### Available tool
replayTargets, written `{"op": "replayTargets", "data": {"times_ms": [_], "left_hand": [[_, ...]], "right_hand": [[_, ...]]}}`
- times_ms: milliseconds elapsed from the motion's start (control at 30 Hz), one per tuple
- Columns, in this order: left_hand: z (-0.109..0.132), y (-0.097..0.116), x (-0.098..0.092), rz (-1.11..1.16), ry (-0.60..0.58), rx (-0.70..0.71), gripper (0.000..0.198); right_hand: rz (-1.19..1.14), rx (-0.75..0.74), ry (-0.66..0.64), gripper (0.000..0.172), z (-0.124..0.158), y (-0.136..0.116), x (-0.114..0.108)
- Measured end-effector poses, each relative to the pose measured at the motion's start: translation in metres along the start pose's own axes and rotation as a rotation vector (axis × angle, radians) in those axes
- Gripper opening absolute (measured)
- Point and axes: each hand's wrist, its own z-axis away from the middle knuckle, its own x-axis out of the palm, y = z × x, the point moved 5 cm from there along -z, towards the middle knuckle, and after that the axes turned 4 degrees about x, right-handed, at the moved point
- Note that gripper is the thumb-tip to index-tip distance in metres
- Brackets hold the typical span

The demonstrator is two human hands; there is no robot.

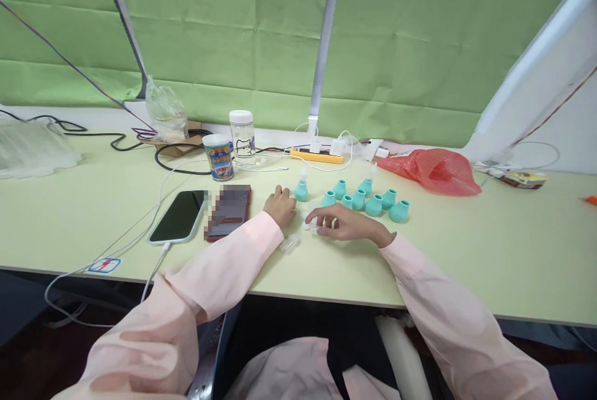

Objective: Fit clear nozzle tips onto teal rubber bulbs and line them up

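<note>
My left hand [280, 206] rests on the pale green table [466, 251] with its fingers curled, touching a teal bulb with a clear tip [301, 188]. My right hand [336, 223] lies just right of it, fingers pinched over small clear plastic tips [311, 226]. Another clear tip [290, 242] lies loose near my left wrist. Several teal rubber bulbs [373, 201] stand in a cluster just beyond my right hand; one of them at the back carries a clear tip [367, 183].
A phone on a white cable [180, 216] and a dark red case [228, 211] lie left of my hands. Behind stand a printed cup [218, 157], a clear jar [242, 137], a yellow power strip [317, 154] and a red plastic bag [431, 170].
</note>
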Motion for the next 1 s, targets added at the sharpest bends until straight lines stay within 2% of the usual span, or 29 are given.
{"op": "replayTargets", "data": {"times_ms": [133, 200, 400, 600, 767, 867, 1000], "left_hand": [[0.001, -0.002, -0.006, 0.034, 0.028, -0.023, 0.018], [0.002, -0.002, -0.013, 0.094, 0.082, -0.026, 0.017], [0.004, -0.001, -0.036, 0.501, 0.291, 0.050, 0.015], [0.006, -0.004, -0.042, 0.859, 0.406, 0.036, 0.016], [0.012, 0.006, -0.048, 0.923, 0.513, 0.145, 0.015], [0.015, 0.015, -0.051, 0.889, 0.527, 0.258, 0.013], [0.016, 0.018, -0.053, 0.815, 0.565, 0.316, 0.010]], "right_hand": [[-0.295, 0.082, -0.137, 0.025, 0.000, 0.002, 0.004], [-0.430, 0.124, -0.147, 0.029, 0.000, 0.004, 0.003], [-0.713, 0.215, 0.053, 0.036, -0.001, 0.015, -0.007], [-0.852, 0.313, 0.159, 0.031, -0.003, 0.030, -0.004], [-0.948, 0.380, 0.288, 0.027, -0.006, 0.047, -0.003], [-0.982, 0.373, 0.301, 0.025, -0.007, 0.049, -0.002], [-0.995, 0.365, 0.265, 0.025, -0.006, 0.045, -0.002]]}}
